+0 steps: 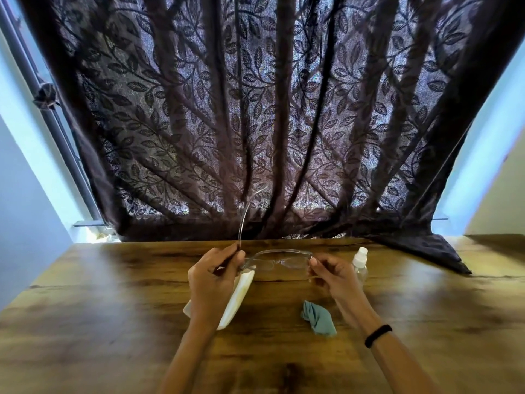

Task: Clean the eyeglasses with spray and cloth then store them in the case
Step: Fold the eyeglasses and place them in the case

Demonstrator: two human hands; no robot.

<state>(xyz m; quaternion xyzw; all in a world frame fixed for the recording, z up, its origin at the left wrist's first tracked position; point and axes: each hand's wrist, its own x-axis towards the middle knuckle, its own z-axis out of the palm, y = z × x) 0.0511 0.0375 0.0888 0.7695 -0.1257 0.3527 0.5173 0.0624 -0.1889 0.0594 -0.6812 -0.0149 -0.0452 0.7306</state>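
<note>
Clear-framed eyeglasses (279, 261) are held above the wooden table (113, 308) between both hands. My left hand (214, 282) pinches the left hinge, and that temple arm sticks up and away toward the curtain. My right hand (332, 275) grips the right end, where the other temple arm is folded toward me. A cream-white case (238, 300) lies on the table under my left hand, partly hidden by it. A crumpled teal cloth (318, 318) lies between my forearms. Just right of my right hand stands a small clear spray bottle (360, 263), upright.
A dark leaf-patterned curtain (270, 123) hangs behind the table's far edge, and its corner spills onto the tabletop at the right (426, 251). Pale walls flank both sides. A black band circles my right wrist (377, 335).
</note>
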